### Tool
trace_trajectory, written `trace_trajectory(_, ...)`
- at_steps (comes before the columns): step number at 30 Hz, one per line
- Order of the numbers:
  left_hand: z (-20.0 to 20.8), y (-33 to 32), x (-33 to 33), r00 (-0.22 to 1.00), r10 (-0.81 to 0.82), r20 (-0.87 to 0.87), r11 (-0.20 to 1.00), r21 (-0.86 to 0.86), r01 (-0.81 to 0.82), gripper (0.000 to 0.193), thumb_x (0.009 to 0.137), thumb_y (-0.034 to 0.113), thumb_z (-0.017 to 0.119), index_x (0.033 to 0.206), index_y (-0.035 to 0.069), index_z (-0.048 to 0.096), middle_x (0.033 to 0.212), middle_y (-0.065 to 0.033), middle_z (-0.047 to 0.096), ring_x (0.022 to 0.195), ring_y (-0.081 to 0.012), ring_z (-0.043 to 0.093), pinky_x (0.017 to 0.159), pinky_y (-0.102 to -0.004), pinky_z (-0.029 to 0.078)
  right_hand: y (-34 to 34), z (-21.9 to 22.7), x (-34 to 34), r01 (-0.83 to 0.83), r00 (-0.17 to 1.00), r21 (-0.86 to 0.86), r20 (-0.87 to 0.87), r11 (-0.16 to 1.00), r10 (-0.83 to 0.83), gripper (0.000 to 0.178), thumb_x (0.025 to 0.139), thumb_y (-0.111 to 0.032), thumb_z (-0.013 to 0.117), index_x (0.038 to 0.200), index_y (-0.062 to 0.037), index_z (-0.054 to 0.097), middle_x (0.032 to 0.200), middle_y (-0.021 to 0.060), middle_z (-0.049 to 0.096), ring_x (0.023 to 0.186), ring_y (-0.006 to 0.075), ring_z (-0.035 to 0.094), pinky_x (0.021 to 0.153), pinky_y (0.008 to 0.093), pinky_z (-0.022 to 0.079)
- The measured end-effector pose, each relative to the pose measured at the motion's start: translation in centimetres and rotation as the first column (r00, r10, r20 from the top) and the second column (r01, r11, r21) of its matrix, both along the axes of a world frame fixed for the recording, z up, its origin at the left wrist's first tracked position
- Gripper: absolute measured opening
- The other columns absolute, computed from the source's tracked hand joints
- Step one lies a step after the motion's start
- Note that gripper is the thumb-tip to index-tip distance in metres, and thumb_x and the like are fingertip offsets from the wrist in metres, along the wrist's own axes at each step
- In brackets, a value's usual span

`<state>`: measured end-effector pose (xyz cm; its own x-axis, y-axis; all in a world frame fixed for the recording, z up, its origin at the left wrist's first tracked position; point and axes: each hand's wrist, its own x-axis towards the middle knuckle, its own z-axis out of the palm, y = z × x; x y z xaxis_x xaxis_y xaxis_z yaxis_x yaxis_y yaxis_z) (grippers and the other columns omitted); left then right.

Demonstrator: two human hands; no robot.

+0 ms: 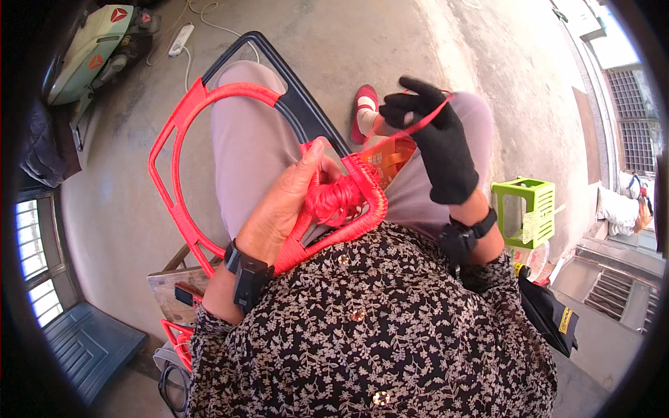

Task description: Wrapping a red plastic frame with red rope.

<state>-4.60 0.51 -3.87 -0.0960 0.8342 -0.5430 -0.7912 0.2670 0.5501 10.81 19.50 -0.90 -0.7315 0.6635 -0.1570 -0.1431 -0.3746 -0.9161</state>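
Observation:
Across my lap lies a black frame (pixel 300 115) with an inner ring and an angular outer edge, much of it wrapped in red cord. My left hand (pixel 289 191), bare, is closed around a bundle of red cord (pixel 334 198) against the frame, thumb on top. The near right corner of the frame (pixel 373 209) is thickly wrapped. From there a flat red strand (pixel 390 139) runs up to my right hand (pixel 437 143), which wears a black glove and is raised above my right knee. The strand crosses its fingers, which look partly curled on it.
A bright green plastic stool (pixel 526 209) stands at the right, near a black bag (pixel 547 313). At the left a phone (pixel 187 295) lies on a wooden board (pixel 167 296). A power strip (pixel 181 40) and a scooter (pixel 90 52) are on the far left floor.

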Motion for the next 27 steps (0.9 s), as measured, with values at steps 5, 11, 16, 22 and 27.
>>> trace_trajectory(5, 3.6, 1.4, 1.3, 0.999, 0.038, 0.025, 0.999, -0.033, -0.037, 0.048, 0.092, 0.050, 0.052, 0.094, 0.002, 0.059, 0.087, -0.0076, 0.064, 0.075, -0.0132, 0.064, 0.069, -0.0253, 0.055, -4.1, 3.0, -0.7, -0.334, 0.920, 0.890, 0.237, 0.311, 0.312, 0.065, 0.062, -0.024, 0.082, 0.120, -0.0103, 0.057, 0.129, 0.0141, 0.051, 0.121, 0.0354, 0.047, 0.098, 0.0437, 0.042)
trace_trajectory(11, 2.4, 1.1, 1.2, 0.967, 0.251, -0.038, 0.967, 0.066, -0.248, 0.032, 0.091, 0.035, 0.061, 0.100, 0.004, 0.060, 0.090, -0.0047, 0.065, 0.083, -0.0138, 0.064, 0.074, -0.0291, 0.055, -5.0, 2.7, -1.3, -0.183, 0.963, 0.825, 0.041, 0.534, 0.267, 0.047, 0.067, -0.010, 0.078, 0.110, -0.0050, 0.058, 0.119, 0.0122, 0.058, 0.111, 0.0248, 0.056, 0.092, 0.0379, 0.046)
trace_trajectory(16, 2.5, 0.7, 1.1, 0.979, 0.042, -0.198, 0.999, 0.001, -0.043, 0.028, 0.093, 0.032, 0.059, 0.097, 0.004, 0.060, 0.086, -0.0067, 0.064, 0.069, -0.0110, 0.061, 0.057, -0.0224, 0.051, -1.9, 4.0, 0.7, 0.035, 0.997, 0.680, 0.029, 0.733, -0.075, 0.031, 0.071, 0.000, 0.069, 0.101, -0.0049, 0.059, 0.094, 0.0079, 0.066, 0.089, 0.0209, 0.064, 0.080, 0.0331, 0.050)
trace_trajectory(22, 3.0, 0.6, 0.7, 0.983, -0.051, -0.175, 0.995, 0.080, 0.066, 0.027, 0.096, 0.029, 0.053, 0.095, 0.003, 0.057, 0.081, -0.0100, 0.063, 0.051, -0.0061, 0.054, 0.036, -0.0166, 0.038, 5.7, 0.9, 4.4, -0.571, 0.783, 0.820, 0.529, -0.041, -0.328, 0.022, 0.073, -0.010, 0.062, 0.095, -0.0090, 0.061, 0.087, 0.0142, 0.064, 0.083, 0.0357, 0.061, 0.072, 0.0436, 0.049)
trace_trajectory(27, 3.3, 1.3, 0.9, 0.967, -0.057, -0.246, 0.996, 0.050, 0.072, 0.024, 0.096, 0.027, 0.054, 0.096, 0.003, 0.054, 0.081, -0.0091, 0.062, 0.048, -0.0054, 0.053, 0.039, -0.0157, 0.040, 17.7, -4.0, 13.0, 0.509, 0.746, 0.479, 0.168, 0.715, -0.644, 0.016, 0.087, -0.008, 0.060, 0.102, -0.0011, 0.063, 0.091, 0.0100, 0.067, 0.081, 0.0196, 0.066, 0.069, 0.0319, 0.053)
